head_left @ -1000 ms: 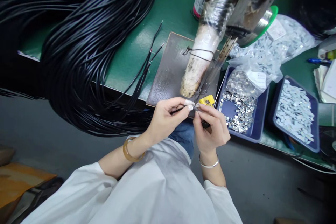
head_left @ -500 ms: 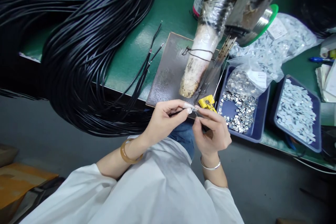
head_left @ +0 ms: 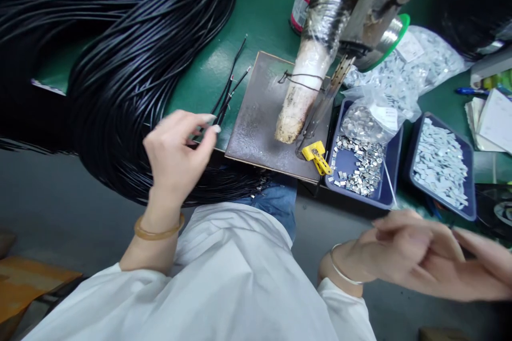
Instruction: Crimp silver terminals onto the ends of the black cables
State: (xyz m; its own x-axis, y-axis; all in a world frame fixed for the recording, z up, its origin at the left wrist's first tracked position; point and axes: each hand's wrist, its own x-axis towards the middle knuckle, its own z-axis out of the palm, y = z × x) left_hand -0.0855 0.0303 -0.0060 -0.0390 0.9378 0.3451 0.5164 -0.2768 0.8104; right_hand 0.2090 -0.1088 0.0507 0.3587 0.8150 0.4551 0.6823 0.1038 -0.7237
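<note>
My left hand (head_left: 176,149) is over the bench's front edge, thumb and forefinger a little apart around the stripped ends of several black cables (head_left: 229,97). No firm grip on them shows. Blurred by motion, my right hand (head_left: 436,256) is out at the right, below the trays, fingers stretched out. A thin pale rod or wire (head_left: 389,180) runs down toward its wrist side; whether it touches the hand is unclear. Between the hands, a yellow clip (head_left: 317,157) sits at the front of a dark board (head_left: 256,117), under a wrapped white-tipped tube (head_left: 298,101).
A blue tray (head_left: 394,192) holds small metal pieces and a bag. Another blue tray (head_left: 472,170) holds pale flat pieces. A thick bundle of black cable (head_left: 132,64) hangs over the green bench (head_left: 264,0). Behind stand a jar (head_left: 300,8) and a green-rimmed spool (head_left: 394,45).
My hands have moved apart from the small metal piece they worked on together. The left went left to the cable ends, the right swung far right. Cable ends with metal bits now show above my lap.
</note>
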